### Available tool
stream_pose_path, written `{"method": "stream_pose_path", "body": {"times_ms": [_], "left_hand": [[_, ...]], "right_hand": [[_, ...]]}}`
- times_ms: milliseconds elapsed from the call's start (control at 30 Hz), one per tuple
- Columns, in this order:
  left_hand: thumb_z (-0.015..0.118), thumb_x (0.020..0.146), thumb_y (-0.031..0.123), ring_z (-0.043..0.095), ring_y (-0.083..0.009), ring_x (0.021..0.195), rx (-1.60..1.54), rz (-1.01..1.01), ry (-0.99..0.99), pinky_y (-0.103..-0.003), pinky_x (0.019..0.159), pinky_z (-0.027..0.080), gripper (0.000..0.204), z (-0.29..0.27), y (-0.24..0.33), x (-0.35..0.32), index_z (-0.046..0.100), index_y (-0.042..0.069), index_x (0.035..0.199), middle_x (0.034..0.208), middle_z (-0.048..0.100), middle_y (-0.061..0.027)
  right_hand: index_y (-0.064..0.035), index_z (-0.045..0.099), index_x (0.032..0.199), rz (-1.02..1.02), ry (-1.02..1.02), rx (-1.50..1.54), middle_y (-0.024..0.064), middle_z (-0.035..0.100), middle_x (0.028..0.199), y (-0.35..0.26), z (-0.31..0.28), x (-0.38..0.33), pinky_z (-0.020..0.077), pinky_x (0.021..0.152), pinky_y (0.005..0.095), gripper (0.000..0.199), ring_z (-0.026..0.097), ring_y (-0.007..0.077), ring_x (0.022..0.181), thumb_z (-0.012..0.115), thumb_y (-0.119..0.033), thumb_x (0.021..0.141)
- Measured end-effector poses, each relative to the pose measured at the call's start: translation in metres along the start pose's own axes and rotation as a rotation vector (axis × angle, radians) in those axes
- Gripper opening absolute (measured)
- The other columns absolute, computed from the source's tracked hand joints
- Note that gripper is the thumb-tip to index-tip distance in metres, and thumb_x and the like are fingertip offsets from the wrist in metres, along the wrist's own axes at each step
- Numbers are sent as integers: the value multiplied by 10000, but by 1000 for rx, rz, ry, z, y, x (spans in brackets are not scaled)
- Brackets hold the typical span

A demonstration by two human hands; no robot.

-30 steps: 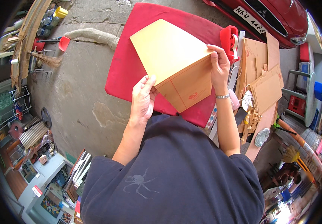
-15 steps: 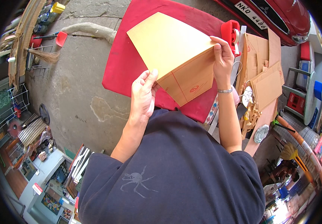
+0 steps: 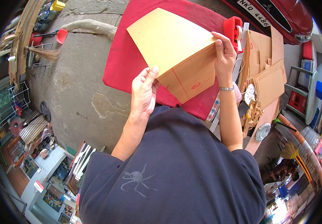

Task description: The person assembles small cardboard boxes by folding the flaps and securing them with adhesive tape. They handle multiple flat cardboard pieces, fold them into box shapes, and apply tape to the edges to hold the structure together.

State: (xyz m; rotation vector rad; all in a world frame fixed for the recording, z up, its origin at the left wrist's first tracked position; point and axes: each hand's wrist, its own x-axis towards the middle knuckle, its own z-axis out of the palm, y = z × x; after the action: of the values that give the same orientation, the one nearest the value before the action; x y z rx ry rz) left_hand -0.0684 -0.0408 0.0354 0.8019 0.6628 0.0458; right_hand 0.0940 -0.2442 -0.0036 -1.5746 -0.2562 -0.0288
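A tan cardboard box [image 3: 172, 39] with a thin red line and a small red mark on its near side is held up, tilted, over a table with a red cloth [image 3: 118, 69]. My left hand [image 3: 144, 87] pinches its near left corner, thumb on the top face and fingers beneath. At the right corner, my right hand [image 3: 225, 56] grips the edge between thumb and fingers; a metal band circles that wrist. A red tape dispenser [image 3: 232, 31] with a roll stands just beyond my right hand. The box's underside is hidden.
Flattened cardboard pieces [image 3: 269, 84] are stacked to the right of the table. A red car [image 3: 276, 18] is parked at the far right. On the concrete floor to the left lie a broom [image 3: 45, 55] and a red dustpan [image 3: 61, 36].
Both hands still hold the box at the same corners. The box has shifted very slightly away, and the view has turned a little.
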Motion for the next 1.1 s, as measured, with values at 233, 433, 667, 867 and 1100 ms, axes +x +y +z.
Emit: {"method": "stream_pose_path", "body": {"times_ms": [233,433,667,867,1100], "left_hand": [[582,1030,215,639,-171,1050,-38,176,38,-342,955,503,244,20,-3,-11,570,52,1211,1176,652,-87],[580,1029,225,645,-189,1050,-18,256,-115,-357,951,507,220,-17,-27,-2,572,70,1185,1120,667,-76],[608,1009,222,673,-206,1069,25,233,-168,-367,972,523,247,-21,-18,-2,566,56,1188,1152,693,-114],[632,989,210,678,-217,1056,77,224,-152,-372,963,541,279,-22,-11,-1,558,33,1192,1133,685,-126],[627,993,220,684,-232,1061,154,219,-153,-379,955,533,306,-20,-4,-3,528,41,1219,1156,692,-149]], "right_hand": [[-19,699,1156,7,48,8,-1,701,1043,0,1,0,451,863,213,221,583,61,947,596,-166,1025],[1,663,1206,23,-25,22,34,693,1138,2,-3,1,441,947,238,266,594,88,1045,578,-184,1034],[-10,643,1227,108,-110,260,25,689,1050,-1,-9,1,480,885,227,243,611,68,974,617,-71,993],[-30,662,1210,137,-145,291,12,686,1013,0,-13,5,493,846,225,239,603,62,936,642,-79,978],[-27,657,1203,101,-172,328,5,678,996,1,-16,8,497,850,234,232,605,60,937,638,-88,980]]}}
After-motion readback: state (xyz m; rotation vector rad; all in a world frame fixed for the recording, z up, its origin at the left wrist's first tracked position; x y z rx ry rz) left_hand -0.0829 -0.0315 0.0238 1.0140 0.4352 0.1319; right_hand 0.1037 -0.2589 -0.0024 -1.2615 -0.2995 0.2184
